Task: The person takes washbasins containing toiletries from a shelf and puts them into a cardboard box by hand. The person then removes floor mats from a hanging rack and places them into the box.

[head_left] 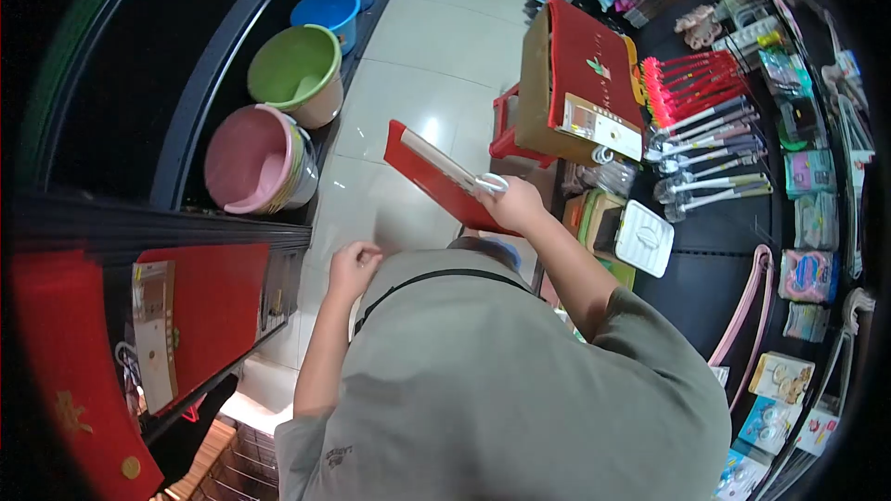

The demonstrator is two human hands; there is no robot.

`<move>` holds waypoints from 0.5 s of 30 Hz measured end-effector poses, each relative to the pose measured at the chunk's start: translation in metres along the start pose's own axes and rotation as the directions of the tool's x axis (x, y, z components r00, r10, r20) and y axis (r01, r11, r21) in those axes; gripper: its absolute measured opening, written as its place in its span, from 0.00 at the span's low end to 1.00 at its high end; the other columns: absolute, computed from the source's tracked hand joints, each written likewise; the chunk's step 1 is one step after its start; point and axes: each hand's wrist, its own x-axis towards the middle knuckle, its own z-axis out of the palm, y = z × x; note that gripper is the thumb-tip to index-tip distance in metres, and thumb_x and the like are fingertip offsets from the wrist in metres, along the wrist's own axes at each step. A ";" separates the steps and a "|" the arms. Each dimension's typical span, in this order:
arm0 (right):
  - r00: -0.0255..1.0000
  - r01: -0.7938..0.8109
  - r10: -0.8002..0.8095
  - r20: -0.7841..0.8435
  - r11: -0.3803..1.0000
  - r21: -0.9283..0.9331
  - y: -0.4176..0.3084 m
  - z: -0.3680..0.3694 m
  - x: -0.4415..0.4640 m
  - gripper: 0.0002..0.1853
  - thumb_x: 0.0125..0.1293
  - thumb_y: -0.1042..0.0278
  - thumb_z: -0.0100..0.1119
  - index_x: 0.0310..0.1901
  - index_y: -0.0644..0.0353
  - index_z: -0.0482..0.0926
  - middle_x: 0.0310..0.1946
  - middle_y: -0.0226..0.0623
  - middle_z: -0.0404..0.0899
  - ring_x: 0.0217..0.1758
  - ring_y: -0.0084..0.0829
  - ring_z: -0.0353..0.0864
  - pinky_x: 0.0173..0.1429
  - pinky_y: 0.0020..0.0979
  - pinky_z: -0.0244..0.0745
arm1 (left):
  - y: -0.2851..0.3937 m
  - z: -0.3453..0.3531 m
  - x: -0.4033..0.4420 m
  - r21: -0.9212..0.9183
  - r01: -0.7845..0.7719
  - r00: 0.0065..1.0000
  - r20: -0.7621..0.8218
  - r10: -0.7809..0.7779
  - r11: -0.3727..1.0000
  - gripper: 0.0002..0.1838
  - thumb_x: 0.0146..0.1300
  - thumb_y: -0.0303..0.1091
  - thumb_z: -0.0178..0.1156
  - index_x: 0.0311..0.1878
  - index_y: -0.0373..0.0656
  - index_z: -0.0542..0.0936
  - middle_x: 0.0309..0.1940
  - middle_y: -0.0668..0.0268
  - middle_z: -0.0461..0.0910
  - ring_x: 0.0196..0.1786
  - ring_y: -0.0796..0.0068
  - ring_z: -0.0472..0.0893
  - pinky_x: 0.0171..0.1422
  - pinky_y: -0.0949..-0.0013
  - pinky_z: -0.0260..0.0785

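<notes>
My right hand (515,205) grips a flat red item (436,184) by its lower right end, near a white ring-shaped part. A pale strip runs along the item's upper edge, and it hangs tilted over the tiled floor. My left hand (355,269) is beside my waist at the left, its fingers curled; whether anything is inside them is hidden. Ahead and to the right, a similar red item (585,56) with a white label lies on a cardboard box (534,83), which rests on a red stool (504,130).
Pink (249,158), green (295,70) and blue (327,14) buckets line the left shelf. More red packages (218,315) hang at the lower left. Brushes (691,83) and packaged goods (807,274) cover the right rack. A white lidded container (644,238) sits near my right forearm.
</notes>
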 end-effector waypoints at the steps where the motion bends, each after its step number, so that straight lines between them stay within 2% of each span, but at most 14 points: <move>1: 1.000 -0.001 0.001 -0.030 1.000 0.002 0.003 -0.005 0.001 0.18 0.60 0.48 0.52 0.35 0.56 0.79 0.31 0.45 0.80 0.36 0.48 0.79 0.41 0.44 0.74 | -0.020 0.008 -0.005 -0.006 0.177 0.984 0.026 -0.177 0.984 0.07 0.50 0.28 0.64 0.34 0.40 0.80 0.29 0.61 0.79 0.33 0.69 0.78 0.39 0.69 0.70; 3: 0.997 -0.035 0.036 -0.061 0.999 0.012 0.013 -0.011 0.006 0.18 0.60 0.48 0.52 0.34 0.56 0.80 0.31 0.45 0.80 0.36 0.48 0.79 0.41 0.44 0.74 | -0.052 0.019 -0.019 -0.132 0.402 0.916 0.068 -0.396 0.906 0.10 0.53 0.34 0.65 0.34 0.38 0.80 0.27 0.61 0.80 0.32 0.75 0.78 0.38 0.71 0.69; 5: 0.995 -0.056 0.056 -0.079 0.998 -0.001 0.027 -0.012 0.014 0.18 0.60 0.49 0.52 0.33 0.56 0.80 0.31 0.46 0.80 0.36 0.48 0.79 0.41 0.44 0.74 | -0.105 0.027 -0.041 0.007 0.371 0.928 0.028 -0.371 0.929 0.15 0.56 0.41 0.63 0.35 0.36 0.80 0.26 0.60 0.80 0.31 0.75 0.77 0.38 0.70 0.69; 7: 0.993 -0.080 0.078 -0.091 0.997 -0.023 0.044 -0.009 0.027 0.19 0.61 0.48 0.52 0.32 0.58 0.80 0.31 0.46 0.80 0.36 0.48 0.79 0.41 0.44 0.75 | -0.145 0.026 -0.065 0.204 0.538 0.812 0.138 -0.568 0.818 0.21 0.57 0.48 0.60 0.35 0.35 0.80 0.27 0.57 0.81 0.31 0.70 0.78 0.38 0.65 0.69; 8: 0.993 -0.078 0.075 -0.094 0.997 -0.022 0.052 -0.005 0.036 0.19 0.61 0.48 0.52 0.32 0.58 0.80 0.31 0.46 0.80 0.36 0.48 0.79 0.41 0.44 0.75 | -0.162 0.026 -0.083 0.123 0.487 0.854 0.137 -0.501 0.864 0.22 0.57 0.50 0.58 0.35 0.35 0.81 0.27 0.54 0.80 0.31 0.65 0.78 0.38 0.63 0.69; 9: 0.996 -0.084 0.081 -0.049 0.995 -0.061 0.060 -0.002 0.044 0.16 0.62 0.50 0.50 0.36 0.54 0.79 0.32 0.45 0.80 0.37 0.48 0.79 0.41 0.44 0.74 | -0.184 0.028 -0.108 0.041 0.432 0.892 0.129 -0.433 0.901 0.25 0.58 0.53 0.55 0.34 0.35 0.81 0.27 0.52 0.80 0.31 0.60 0.79 0.39 0.60 0.69; 10: 0.996 -0.086 0.086 -0.004 0.991 -0.101 0.066 -0.003 0.051 0.13 0.63 0.52 0.49 0.40 0.50 0.78 0.34 0.44 0.80 0.38 0.48 0.78 0.41 0.45 0.74 | -0.267 0.053 -0.131 0.328 0.364 0.869 0.217 -0.444 0.872 0.26 0.59 0.53 0.52 0.33 0.35 0.81 0.28 0.49 0.80 0.33 0.55 0.78 0.39 0.58 0.68; 11: 0.997 -0.078 0.078 -0.002 0.992 -0.101 0.067 -0.006 0.057 0.13 0.63 0.52 0.49 0.40 0.50 0.78 0.34 0.44 0.80 0.38 0.48 0.78 0.41 0.45 0.74 | -0.334 0.074 -0.149 0.572 0.219 0.839 0.302 -0.452 0.790 0.27 0.60 0.54 0.50 0.31 0.35 0.81 0.29 0.47 0.79 0.35 0.50 0.78 0.40 0.56 0.68; 12: 0.996 -0.083 0.087 0.030 0.990 -0.114 0.067 -0.009 0.064 0.13 0.63 0.53 0.48 0.40 0.49 0.77 0.34 0.43 0.80 0.38 0.48 0.78 0.40 0.45 0.74 | -0.349 0.080 -0.158 0.573 0.227 0.840 0.294 -0.456 0.788 0.27 0.60 0.54 0.50 0.31 0.35 0.81 0.29 0.47 0.79 0.35 0.50 0.78 0.40 0.56 0.68; 14: 0.994 -0.077 0.086 0.067 0.989 -0.125 0.069 -0.011 0.081 0.13 0.63 0.53 0.48 0.40 0.49 0.77 0.34 0.43 0.80 0.38 0.48 0.78 0.40 0.46 0.74 | -0.351 0.087 -0.164 0.356 0.472 0.796 0.221 -0.564 0.806 0.27 0.61 0.53 0.45 0.30 0.35 0.80 0.30 0.45 0.79 0.37 0.44 0.77 0.41 0.53 0.67; 15: 0.997 -0.054 0.060 0.048 0.992 -0.114 0.073 -0.008 0.092 0.17 0.63 0.50 0.48 0.37 0.54 0.79 0.33 0.45 0.80 0.37 0.47 0.79 0.41 0.44 0.74 | -0.340 0.087 -0.156 0.344 0.509 0.717 0.337 -0.610 0.789 0.24 0.60 0.50 0.46 0.36 0.36 0.79 0.34 0.44 0.78 0.43 0.43 0.77 0.46 0.52 0.67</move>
